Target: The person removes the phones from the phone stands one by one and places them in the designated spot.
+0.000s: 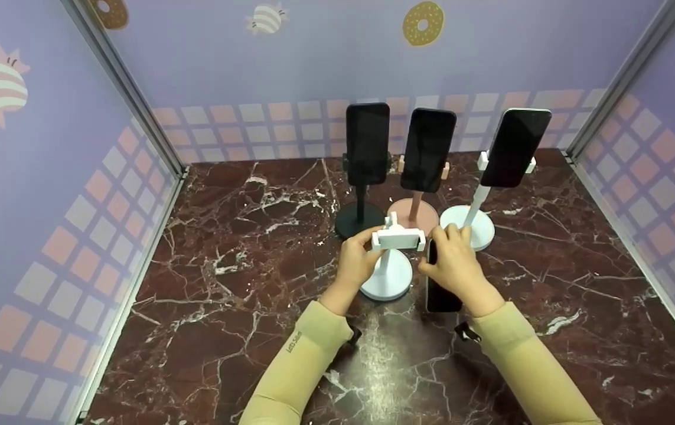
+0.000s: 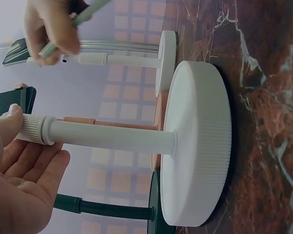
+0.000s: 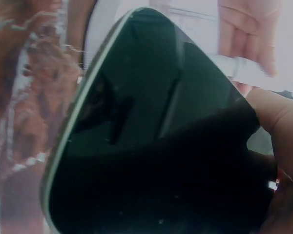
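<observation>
A: Counts?
B: Stands: 4. Phones: 4. Hands: 2. All on or over one marbled desk point(image 1: 243, 254).

A: Stands, where?
B: Three in a row toward the back edge, left to right: black stand point(image 1: 361, 218), pink stand point(image 1: 416, 208), rear white stand point(image 1: 478, 205). Fourth is the front white stand point(image 1: 385, 262), nearer the front edge than the row. All upright on round bases.

A: What's in the holders?
B: Three hold one phone each, all tilted, dark screens out: black phone point(image 1: 368, 143) in the black stand, middle phone point(image 1: 429, 150) in the pink, pale-edged phone point(image 1: 516, 149) in the rear white.

A: Fourth phone?
B: The loose phone point(image 1: 442, 298) is in the right hand point(image 1: 456, 262), up off the desk, just right of the front white stand, between it and the right edge. Dark screen, pale rim.

A: Fingers?
B: Right: pinching the loose phone by its edges. Left hand point(image 1: 355, 262): thumb and fingers around the upper neck of the front white stand, at the ribbed collar, just below its holder.

A: Surroundings?
B: Three walls showing: back wall point(image 1: 325, 59), left wall point(image 1: 54, 136), right wall point(image 1: 668, 118). Prints: 2 doughnuts, 2 striped sweets, plus pink and white squares. Two pale yellow sleeves reach in over the front edge, left one lettered.
</observation>
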`<state>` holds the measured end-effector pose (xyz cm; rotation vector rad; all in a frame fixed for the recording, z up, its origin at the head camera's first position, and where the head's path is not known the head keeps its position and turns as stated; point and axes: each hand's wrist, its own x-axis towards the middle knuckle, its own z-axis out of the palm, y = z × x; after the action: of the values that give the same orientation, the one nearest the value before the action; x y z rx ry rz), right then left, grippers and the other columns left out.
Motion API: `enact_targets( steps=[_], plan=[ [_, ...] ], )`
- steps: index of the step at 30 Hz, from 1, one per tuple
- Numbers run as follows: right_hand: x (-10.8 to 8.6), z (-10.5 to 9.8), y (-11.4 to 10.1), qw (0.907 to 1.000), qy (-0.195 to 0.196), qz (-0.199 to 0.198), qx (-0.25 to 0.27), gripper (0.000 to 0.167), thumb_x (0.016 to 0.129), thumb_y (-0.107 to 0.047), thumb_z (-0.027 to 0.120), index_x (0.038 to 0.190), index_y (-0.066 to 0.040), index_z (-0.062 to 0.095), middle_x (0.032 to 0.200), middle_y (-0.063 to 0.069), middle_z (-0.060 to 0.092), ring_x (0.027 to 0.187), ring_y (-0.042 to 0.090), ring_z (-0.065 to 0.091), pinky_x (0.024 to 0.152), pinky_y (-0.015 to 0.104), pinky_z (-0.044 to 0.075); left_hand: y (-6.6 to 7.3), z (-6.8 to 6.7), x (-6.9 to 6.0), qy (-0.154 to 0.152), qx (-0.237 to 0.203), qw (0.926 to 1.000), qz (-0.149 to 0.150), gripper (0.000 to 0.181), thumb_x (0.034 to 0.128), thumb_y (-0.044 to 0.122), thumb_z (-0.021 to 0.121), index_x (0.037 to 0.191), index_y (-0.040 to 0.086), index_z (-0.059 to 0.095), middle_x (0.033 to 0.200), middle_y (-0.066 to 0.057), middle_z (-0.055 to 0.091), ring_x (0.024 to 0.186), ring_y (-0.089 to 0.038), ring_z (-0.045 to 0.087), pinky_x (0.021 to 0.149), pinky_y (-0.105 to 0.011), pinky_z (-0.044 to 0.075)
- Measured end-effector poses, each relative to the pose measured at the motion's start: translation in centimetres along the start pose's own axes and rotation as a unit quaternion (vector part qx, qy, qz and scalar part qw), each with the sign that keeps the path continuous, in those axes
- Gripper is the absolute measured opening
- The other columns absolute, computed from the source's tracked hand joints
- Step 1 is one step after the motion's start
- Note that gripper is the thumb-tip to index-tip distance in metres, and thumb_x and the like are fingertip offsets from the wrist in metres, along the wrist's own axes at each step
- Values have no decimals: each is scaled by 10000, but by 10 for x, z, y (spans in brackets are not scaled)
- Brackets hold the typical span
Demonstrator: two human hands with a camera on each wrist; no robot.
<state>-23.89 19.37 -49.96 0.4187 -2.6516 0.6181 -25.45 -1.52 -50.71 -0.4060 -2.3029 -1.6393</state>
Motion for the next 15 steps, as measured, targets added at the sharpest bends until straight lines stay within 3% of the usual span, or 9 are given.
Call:
enact_targets(
  steps=[7, 15],
  plan=[
    [-2, 14, 4, 9963, -750, 395, -134, 524, 720, -195, 806, 1137, 11, 565, 1032, 250, 541, 1002, 432, 415, 585, 559, 479, -1, 0, -1, 27, 34, 10000, 69, 293, 895, -36, 753, 1182, -85, 722, 1126, -269, 748, 1042, -364, 747, 872, -403, 624],
    [-4, 28, 8, 9860, -1519, 647, -213, 647, 739, -226, 805, 1255, 78, 560, 1138, 305, 541, 1103, 472, 419, 699, 649, 524, -1, 1, 0, 62, 162, 9998, 85, 269, 908, -17, 747, 1172, -64, 735, 1106, -251, 759, 1018, -346, 758, 851, -379, 630]
  ],
)
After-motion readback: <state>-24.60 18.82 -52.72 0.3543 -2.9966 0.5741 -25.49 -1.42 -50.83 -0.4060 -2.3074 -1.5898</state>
